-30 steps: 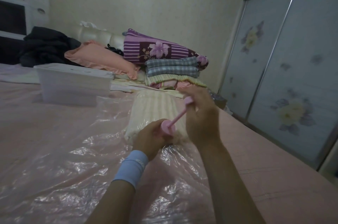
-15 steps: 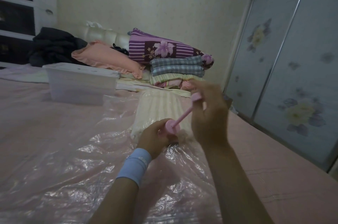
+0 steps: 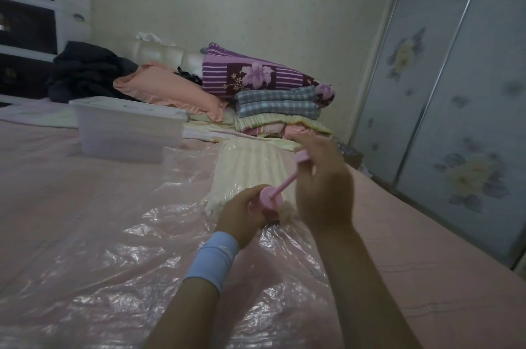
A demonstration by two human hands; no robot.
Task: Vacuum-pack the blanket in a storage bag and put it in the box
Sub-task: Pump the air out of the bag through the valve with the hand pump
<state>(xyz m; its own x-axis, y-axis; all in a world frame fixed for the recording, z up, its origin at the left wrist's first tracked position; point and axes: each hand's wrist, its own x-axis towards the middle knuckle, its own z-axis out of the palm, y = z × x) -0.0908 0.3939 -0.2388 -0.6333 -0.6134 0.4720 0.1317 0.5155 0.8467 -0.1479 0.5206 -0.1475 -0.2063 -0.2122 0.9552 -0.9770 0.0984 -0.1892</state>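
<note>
the blanket (image 3: 244, 169), cream and ribbed, lies folded inside the bag (image 3: 113, 249), a clear plastic sheet spread flat over the bed (image 3: 427, 263). a pink pump (image 3: 270, 198) stands tilted on the bag at the near end of the blanket, with its rod extended and leaning up to the right. left hand (image 3: 244, 215): grip clamped round the pump body, just below the round cap; a light blue wristband (image 3: 213, 260) sits on that wrist. right hand (image 3: 321, 180): grip clamped on the handle at the top of the rod, fingers curled about it. what the pump base rests on cannot be told, as the left hand hides it. the box (image 3: 128, 126), white and translucent with its lid on, stands on the bed near the bag's far edge, apart from the blanket. behind it lie a pink pillow (image 3: 170, 92) and a stack of folded bedding (image 3: 279, 104). wardrobe doors (image 3: 455, 106) run along the right side.
</note>
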